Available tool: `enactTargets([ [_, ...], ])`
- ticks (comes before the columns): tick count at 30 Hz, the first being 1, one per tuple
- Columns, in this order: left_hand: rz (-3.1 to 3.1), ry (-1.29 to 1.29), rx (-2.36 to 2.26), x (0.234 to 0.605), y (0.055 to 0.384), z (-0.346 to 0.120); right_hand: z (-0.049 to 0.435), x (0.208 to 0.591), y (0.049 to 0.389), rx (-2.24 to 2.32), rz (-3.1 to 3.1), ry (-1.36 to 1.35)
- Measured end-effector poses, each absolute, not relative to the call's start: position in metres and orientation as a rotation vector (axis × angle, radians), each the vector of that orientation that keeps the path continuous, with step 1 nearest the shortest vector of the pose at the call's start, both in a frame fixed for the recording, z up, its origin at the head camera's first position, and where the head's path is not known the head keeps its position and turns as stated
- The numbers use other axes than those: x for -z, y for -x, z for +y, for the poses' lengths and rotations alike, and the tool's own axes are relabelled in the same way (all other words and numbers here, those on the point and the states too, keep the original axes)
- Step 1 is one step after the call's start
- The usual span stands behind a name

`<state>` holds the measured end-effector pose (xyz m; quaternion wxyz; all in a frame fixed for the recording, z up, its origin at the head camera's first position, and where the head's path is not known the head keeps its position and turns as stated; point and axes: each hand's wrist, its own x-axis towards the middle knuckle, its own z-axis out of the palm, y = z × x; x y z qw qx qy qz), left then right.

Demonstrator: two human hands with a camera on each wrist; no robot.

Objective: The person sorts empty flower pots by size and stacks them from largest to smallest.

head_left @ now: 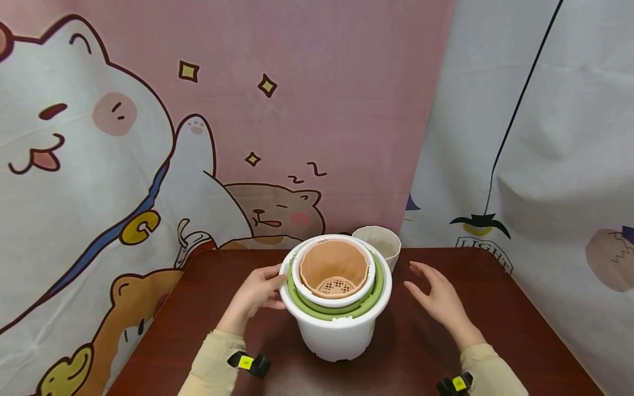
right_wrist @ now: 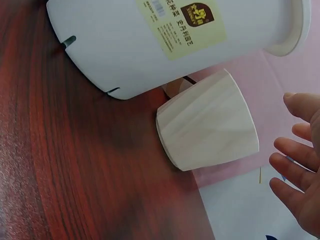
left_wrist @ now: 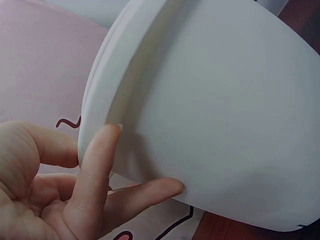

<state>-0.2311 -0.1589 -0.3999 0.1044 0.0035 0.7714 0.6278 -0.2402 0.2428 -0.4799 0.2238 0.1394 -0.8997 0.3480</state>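
A large white flower pot (head_left: 337, 333) stands upright on the table with smaller pots nested inside it. Within it I see a green pot (head_left: 377, 286), then a smaller white pot (head_left: 370, 275), and innermost a peach pot (head_left: 332, 261) with a perforated bottom. My left hand (head_left: 260, 289) touches the left side of the large pot's rim; in the left wrist view its fingers (left_wrist: 95, 170) are spread against the rim and outer wall. To the right, apart from the pots, my right hand (head_left: 441, 302) hovers with fingers extended, holding nothing.
A cream pot (head_left: 383, 242) with a faceted wall stands behind the large pot, to its right. The large pot carries a printed label (right_wrist: 185, 25). A dark red-brown wooden table (head_left: 223, 269) reaches a cartoon-printed curtain (head_left: 346, 121) at its back edge.
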Motion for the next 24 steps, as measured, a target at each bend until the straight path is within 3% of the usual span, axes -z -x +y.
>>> enactTargets([
  [24, 2.272, -0.011, -1.847, 0.398, 0.229, -0.159, 0.249, 0.468, 0.277, -0.871, -2.641, -0.45],
])
